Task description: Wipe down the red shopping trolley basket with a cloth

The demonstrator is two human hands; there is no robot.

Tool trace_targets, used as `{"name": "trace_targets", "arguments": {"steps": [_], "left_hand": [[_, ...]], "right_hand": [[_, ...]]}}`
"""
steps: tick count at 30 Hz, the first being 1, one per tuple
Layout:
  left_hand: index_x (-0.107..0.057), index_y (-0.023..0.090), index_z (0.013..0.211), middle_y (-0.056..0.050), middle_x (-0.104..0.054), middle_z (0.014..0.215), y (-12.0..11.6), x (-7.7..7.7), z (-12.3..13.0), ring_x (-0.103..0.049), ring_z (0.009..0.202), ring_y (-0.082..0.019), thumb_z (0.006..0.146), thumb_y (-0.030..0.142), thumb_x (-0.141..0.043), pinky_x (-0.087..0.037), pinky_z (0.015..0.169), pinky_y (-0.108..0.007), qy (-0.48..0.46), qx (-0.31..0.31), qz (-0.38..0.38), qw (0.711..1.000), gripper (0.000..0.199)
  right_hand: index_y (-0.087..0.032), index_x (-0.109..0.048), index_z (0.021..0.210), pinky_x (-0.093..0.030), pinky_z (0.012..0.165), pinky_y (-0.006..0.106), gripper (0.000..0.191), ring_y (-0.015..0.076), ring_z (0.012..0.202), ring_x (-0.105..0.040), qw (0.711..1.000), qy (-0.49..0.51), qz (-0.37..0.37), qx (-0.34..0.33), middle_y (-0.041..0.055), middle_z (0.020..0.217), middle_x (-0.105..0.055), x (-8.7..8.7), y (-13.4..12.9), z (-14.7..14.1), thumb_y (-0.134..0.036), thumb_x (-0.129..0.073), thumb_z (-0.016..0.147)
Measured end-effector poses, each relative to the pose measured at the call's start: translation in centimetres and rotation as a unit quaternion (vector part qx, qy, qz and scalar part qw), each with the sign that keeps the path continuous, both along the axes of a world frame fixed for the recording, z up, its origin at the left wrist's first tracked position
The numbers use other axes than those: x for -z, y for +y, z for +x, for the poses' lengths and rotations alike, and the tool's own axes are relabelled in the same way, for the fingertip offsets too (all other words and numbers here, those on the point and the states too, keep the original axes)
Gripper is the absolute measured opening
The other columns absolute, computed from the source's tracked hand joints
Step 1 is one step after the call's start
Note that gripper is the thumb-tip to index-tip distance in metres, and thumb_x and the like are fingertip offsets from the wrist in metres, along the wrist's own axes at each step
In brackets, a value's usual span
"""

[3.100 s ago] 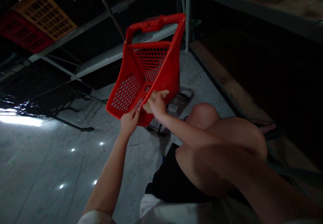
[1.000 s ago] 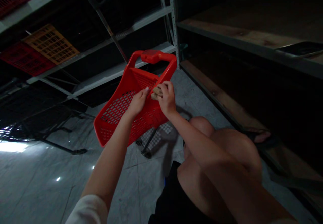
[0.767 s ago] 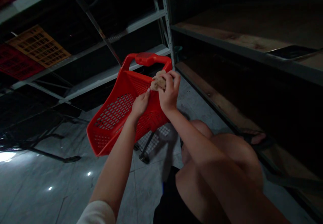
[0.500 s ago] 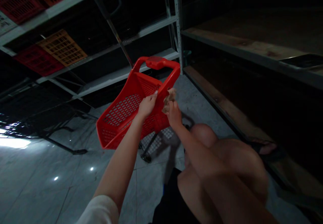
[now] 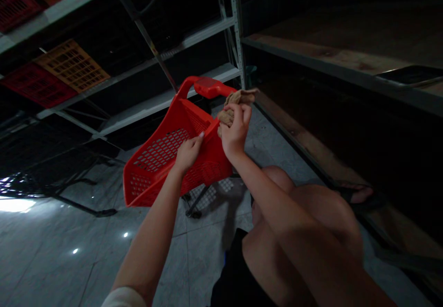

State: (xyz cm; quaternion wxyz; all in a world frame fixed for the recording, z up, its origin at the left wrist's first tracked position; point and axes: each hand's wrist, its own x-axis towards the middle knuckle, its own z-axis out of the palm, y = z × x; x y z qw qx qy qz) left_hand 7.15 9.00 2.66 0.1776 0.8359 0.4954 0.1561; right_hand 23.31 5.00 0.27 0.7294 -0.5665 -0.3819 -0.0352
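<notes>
A red plastic shopping cart (image 5: 162, 159) with perforated sides stands tilted in view before my knees. My left hand (image 5: 188, 154) is closed over the rim of its near side, thumb on top and fingers hidden inside the basket. In my right hand (image 5: 236, 129) is a crumpled brown cloth (image 5: 238, 98), pressed against the red frame just below the handle (image 5: 209, 87). Part of the cloth sticks out past my fingers toward the right. The far end of the handle's near arm is hidden behind the cloth and hand.
Metal shelving (image 5: 145, 103) holds a yellow crate (image 5: 72, 65) and a red crate (image 5: 38, 85). A pole (image 5: 152, 44) leans beside the cart. Wooden-board shelves (image 5: 328, 58) stand close on my right. A dark metal frame with feet (image 5: 83, 208) rests on the tiled floor at left.
My right hand has moved up along the cart's side toward the handle with the cloth. My left hand stays on the rim. The whole view has shifted slightly.
</notes>
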Motion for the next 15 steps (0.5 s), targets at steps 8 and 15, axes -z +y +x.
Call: {"name": "trace_targets", "arguments": {"steps": [8,15], "left_hand": [[-0.076,0.025,0.097,-0.007,-0.077,0.091,-0.6,0.2,-1.3,-0.071,0.092,-0.025,0.105,0.068,-0.021,-0.041,0.076,-0.029,0.085,-0.026,0.072,0.993,0.07],[-0.078,0.026,0.111,-0.011,-0.08,0.103,0.5,-0.1,-1.0,-0.072,0.101,-0.029,0.105,0.068,-0.018,-0.043,0.078,-0.031,0.104,-0.059,0.081,0.99,0.074]], "right_hand": [[-0.023,-0.057,0.132,-0.05,0.111,0.047,0.055,0.0279,0.129,-0.057,0.985,-0.116,-0.12,-0.048,0.0148,0.133,-0.058,6.2,-1.9,-1.8,-0.007,-0.054,0.08],[-0.022,-0.044,0.129,-0.057,0.098,0.039,0.069,0.02,0.11,-0.065,0.961,0.027,-0.219,-0.166,0.0117,0.129,-0.06,11.8,-4.0,-5.9,-0.003,-0.05,0.063]]}}
